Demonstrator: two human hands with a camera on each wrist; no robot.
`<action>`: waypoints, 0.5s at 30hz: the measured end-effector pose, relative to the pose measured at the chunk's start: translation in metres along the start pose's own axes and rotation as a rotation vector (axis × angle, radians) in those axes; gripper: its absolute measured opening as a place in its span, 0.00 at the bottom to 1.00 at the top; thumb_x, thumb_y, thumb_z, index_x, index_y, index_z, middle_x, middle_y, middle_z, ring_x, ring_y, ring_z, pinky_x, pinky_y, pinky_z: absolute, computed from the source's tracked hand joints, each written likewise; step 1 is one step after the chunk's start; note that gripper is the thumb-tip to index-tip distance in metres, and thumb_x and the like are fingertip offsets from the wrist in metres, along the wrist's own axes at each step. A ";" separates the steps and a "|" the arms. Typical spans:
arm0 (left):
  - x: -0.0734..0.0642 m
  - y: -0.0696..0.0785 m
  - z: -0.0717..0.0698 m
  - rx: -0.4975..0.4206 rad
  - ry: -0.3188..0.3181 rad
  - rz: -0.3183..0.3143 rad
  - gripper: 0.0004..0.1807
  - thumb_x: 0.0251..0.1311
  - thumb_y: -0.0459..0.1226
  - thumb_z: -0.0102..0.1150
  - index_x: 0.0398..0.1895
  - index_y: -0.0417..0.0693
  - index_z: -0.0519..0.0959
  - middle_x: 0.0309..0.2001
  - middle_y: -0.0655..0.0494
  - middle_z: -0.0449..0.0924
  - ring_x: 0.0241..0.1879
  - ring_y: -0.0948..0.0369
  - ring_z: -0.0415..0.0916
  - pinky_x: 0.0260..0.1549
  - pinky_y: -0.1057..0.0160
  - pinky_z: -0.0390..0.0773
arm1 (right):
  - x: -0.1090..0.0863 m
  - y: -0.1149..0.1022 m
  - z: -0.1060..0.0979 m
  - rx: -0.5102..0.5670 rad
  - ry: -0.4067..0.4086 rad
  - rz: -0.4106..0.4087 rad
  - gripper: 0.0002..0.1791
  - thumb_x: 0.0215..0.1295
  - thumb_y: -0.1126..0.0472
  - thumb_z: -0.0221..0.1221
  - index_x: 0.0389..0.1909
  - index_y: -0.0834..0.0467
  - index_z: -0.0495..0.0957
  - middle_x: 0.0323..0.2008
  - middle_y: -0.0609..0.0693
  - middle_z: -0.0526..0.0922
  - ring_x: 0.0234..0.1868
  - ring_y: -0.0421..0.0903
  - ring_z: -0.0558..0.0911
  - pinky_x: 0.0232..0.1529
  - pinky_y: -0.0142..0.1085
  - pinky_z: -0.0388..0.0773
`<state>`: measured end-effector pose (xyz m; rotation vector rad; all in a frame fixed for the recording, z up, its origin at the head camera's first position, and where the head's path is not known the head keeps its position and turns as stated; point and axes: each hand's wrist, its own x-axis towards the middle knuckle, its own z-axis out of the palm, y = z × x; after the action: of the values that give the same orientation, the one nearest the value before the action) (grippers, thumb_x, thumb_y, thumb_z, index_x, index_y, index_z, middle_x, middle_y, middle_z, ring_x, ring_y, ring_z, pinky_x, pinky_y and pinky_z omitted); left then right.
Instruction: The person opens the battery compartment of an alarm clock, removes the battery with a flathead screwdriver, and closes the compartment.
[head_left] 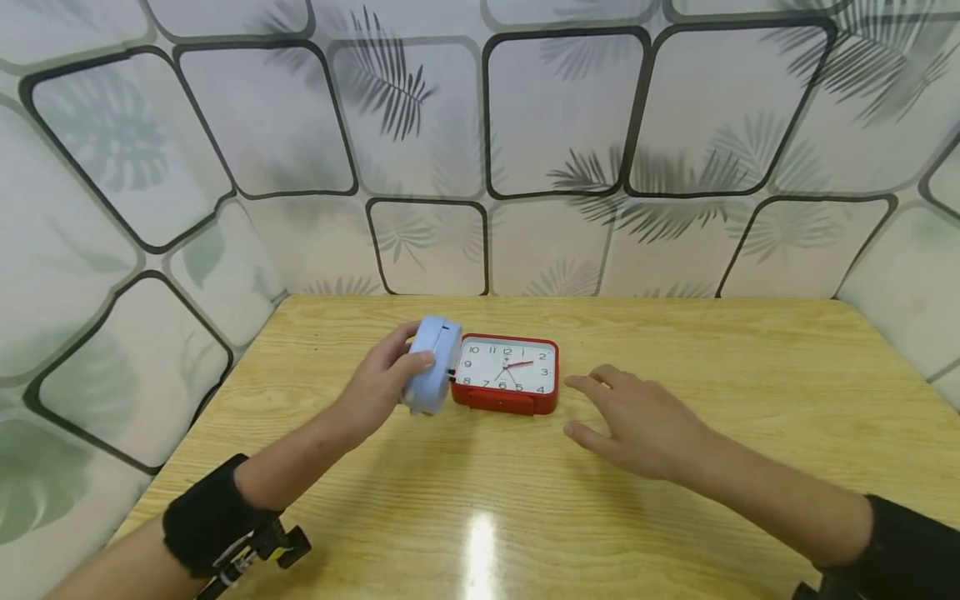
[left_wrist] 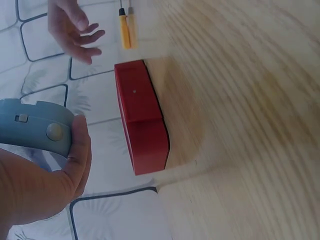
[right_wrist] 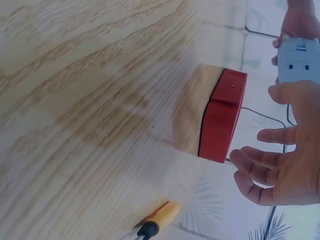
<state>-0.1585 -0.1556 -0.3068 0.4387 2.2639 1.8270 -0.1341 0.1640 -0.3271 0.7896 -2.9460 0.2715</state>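
Note:
My left hand (head_left: 378, 379) grips a small light blue clock (head_left: 433, 367) by its sides, thumb in front, and holds it raised at the left end of a red alarm clock (head_left: 506, 372). Its dial is hidden; a slide switch and a round foot show in the left wrist view, two dark knobs in the right wrist view. The red clock stands on the table, white dial toward the head camera. To its right hovers my right hand (head_left: 637, 417), fingers spread and relaxed, holding nothing. A screwdriver (right_wrist: 164, 216) with an orange handle lies near it, unseen in the head view.
The wooden table (head_left: 480, 483) carries these things and shows a bright light reflection near its front. Patterned cloth walls (head_left: 562, 117) with leaf prints and dark outlined shapes enclose it at the back and sides. Each forearm wears a black wrist band (head_left: 217, 517).

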 end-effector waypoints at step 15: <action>-0.001 0.000 0.039 -0.207 0.021 -0.131 0.34 0.66 0.46 0.36 0.75 0.46 0.57 0.60 0.32 0.68 0.48 0.45 0.75 0.35 0.51 0.85 | 0.007 -0.022 -0.004 0.038 0.063 -0.024 0.28 0.67 0.41 0.60 0.62 0.53 0.77 0.55 0.52 0.82 0.57 0.53 0.80 0.52 0.57 0.76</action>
<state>-0.1442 -0.1201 -0.3157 0.2317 2.0349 1.9782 -0.1290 0.1430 -0.3192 0.8052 -2.8789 0.3449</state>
